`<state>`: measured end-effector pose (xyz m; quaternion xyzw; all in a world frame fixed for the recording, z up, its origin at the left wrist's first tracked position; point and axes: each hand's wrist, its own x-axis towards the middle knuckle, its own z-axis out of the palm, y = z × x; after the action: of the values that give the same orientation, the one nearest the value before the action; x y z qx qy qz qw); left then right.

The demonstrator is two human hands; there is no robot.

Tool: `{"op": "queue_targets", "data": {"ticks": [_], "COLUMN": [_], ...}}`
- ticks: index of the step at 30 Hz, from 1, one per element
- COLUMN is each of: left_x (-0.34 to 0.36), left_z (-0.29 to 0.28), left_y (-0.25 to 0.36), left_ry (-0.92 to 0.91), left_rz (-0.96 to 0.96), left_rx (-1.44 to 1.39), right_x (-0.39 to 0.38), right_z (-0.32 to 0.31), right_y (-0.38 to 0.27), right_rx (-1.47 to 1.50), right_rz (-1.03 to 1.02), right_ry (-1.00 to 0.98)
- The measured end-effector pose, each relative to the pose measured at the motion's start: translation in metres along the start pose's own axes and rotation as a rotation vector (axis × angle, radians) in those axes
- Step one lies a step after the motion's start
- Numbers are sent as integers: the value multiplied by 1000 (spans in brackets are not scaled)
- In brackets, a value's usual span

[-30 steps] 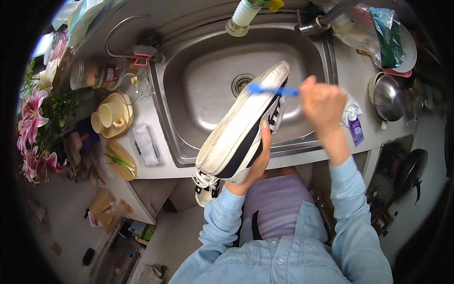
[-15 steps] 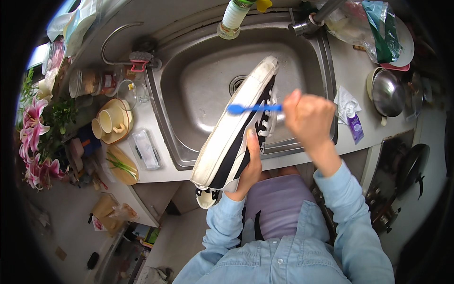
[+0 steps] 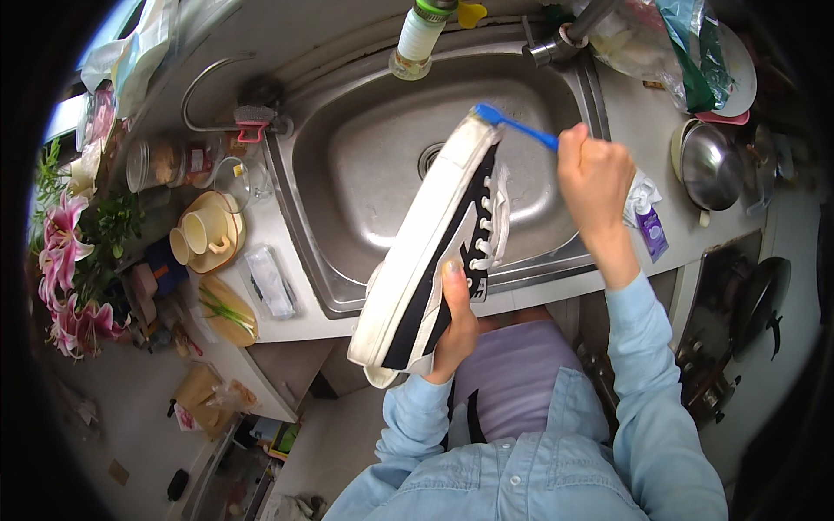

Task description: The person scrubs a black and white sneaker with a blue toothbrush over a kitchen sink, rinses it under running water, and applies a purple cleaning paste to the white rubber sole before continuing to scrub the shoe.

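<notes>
A black-and-white lace-up sneaker point(image 3: 432, 252) is tilted on its side over the front of the steel sink point(image 3: 356, 174), its toe pointing away from me. My left hand point(image 3: 456, 321) grips it near the heel, the thumb lying along the black side and the fingers hidden beneath. In my closed right hand point(image 3: 598, 178) is the handle of a blue brush point(image 3: 519, 128), which looks like a toothbrush. Its head rests at the tip of the white rubber toe, with the bristles hidden from view. White laces hang loosely on the shoe's right side.
A white ribbed hose point(image 3: 415, 43) and a faucet point(image 3: 556, 48) reach over the sink's back edge. Cups on a tray point(image 3: 228, 247), glass jars and a board with green onions point(image 3: 228, 308) stand left. A purple packet point(image 3: 651, 234) and metal pot point(image 3: 712, 169) lie right.
My right hand has moved up and to the right, taking the brush from the sole's side edge to the toe. The sneaker has turned slightly, showing more of its laces.
</notes>
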<state>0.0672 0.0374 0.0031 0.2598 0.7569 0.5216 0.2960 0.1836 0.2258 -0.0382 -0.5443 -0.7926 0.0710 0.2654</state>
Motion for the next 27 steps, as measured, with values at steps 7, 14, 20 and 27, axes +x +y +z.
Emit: {"op": "queue_targets", "data": {"ticks": [7, 14, 20, 27], "left_x": [-5, -11, -12, -24], "left_z": [-7, -9, -11, -37], "left_y": [3, 10, -1, -62], "left_ry": [6, -44, -60, 55], "left_rz": [-38, -207, -49, 650], "left_rx": [-35, -60, 45, 663], "right_x": [2, -6, -14, -9], "right_z": [-1, 1, -4, -13], "right_y": [3, -7, -13, -5], "right_rx": [36, 59, 125, 250], "right_rz": [90, 77, 68, 40], "right_ry": [-98, -63, -93, -134]}}
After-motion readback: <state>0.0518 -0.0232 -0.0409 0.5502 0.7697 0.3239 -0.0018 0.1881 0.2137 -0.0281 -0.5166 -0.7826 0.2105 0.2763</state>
